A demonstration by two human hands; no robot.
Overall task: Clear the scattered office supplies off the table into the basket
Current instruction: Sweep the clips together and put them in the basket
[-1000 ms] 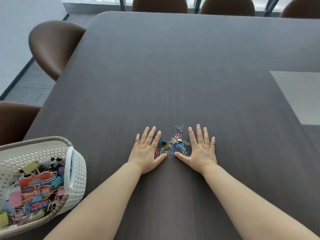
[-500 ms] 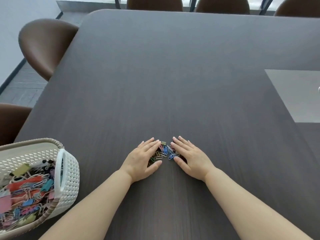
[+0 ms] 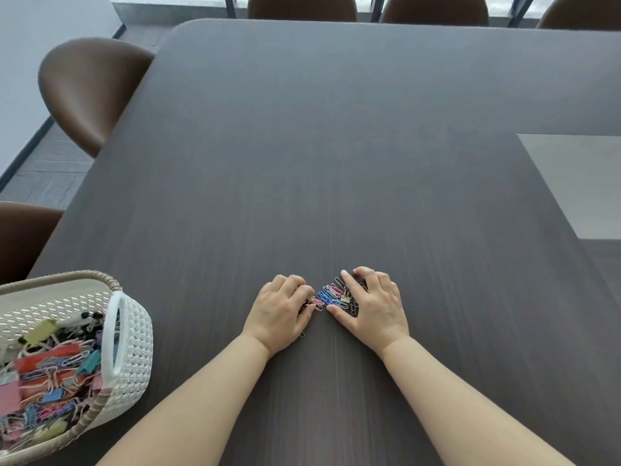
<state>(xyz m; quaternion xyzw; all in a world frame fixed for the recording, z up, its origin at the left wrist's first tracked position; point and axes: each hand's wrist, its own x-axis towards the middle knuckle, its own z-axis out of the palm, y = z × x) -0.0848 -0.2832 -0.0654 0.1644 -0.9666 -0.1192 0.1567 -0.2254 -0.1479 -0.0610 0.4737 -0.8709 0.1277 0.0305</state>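
Both bare forearms reach forward from the bottom edge and lie low over the dark wood-grain surface (image 3: 336, 146), angling in toward each other so that the two hands meet near the middle of the near side. The left hand (image 3: 280, 309) sits knuckles up, wrist low, with its fingers curled under and their tips dug into the left end of one small heap of coloured paper clips (image 3: 331, 295). The right hand (image 3: 373, 304) arches over the heap's right end, fingers bent down onto it and the thumb stretched along the near side toward the left hand. So both hands are closed in around the heap from opposite sides, with blue, pink and silver clips showing in the gap between them. The clips are too tangled to count. One stray green clip (image 3: 302, 334) lies on the surface just beside the left wrist, apart from the heap. One white woven basket (image 3: 134, 331) stands at the near left corner of the surface, well apart from the hands, with a white handle (image 3: 112, 338) arching across it and a mixed load of binder clips (image 3: 50, 375) and paper clips inside. Five brown chairs (image 3: 90, 92) ring the surface, two on the left and three along the far side. One pale panel (image 3: 578, 183) is set into the surface at right.
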